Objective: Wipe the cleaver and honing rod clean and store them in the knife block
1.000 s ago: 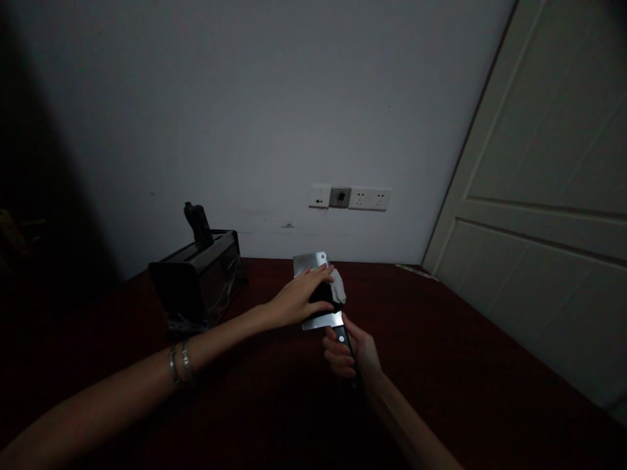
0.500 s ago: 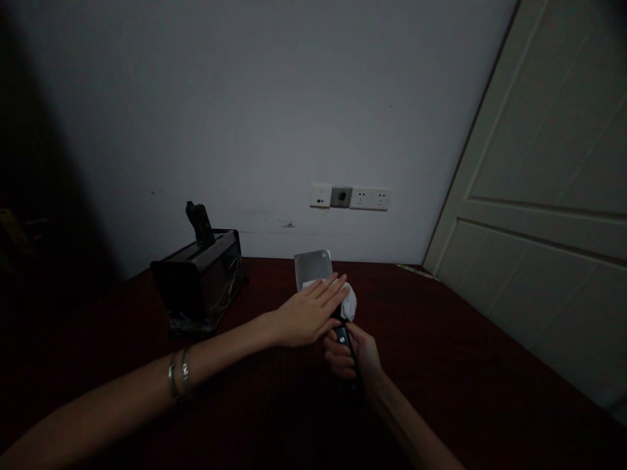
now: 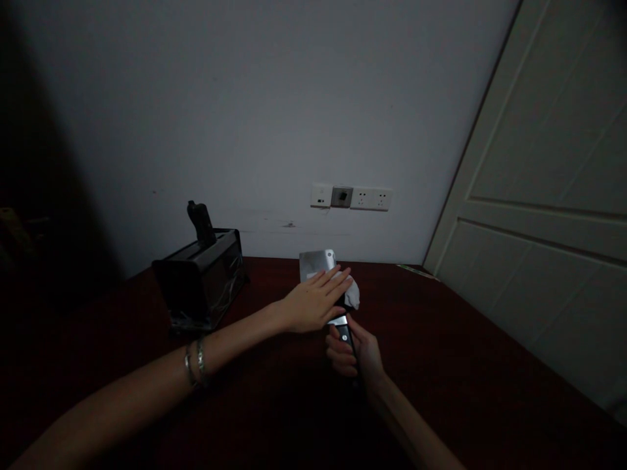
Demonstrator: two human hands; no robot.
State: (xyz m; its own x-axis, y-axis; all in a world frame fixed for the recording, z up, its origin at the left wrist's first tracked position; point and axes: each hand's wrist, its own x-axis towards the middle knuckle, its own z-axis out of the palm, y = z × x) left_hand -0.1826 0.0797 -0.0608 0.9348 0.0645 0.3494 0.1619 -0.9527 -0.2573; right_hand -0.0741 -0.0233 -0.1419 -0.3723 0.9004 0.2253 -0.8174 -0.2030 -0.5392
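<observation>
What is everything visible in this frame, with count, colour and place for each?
Cleaver: one, silver blade and black handle, above the table at centre
Cloth or tissue: one, white, against the blade
Box-like slotted holder: one, dark, on the table at left
Upright object: one, black, at the holder's top
Table: one, dark red, below
Wall: one, greyish, behind
Outlet row: one, white with a grey plate, on the wall
Panelled door: one, pale, right
Yellowish thing: one, too dark to identify, far left
Bracelets: two, silvery, left wrist
Left hand: one, bare, flat over the cloth
Right hand: one, bare, around the handle
</observation>
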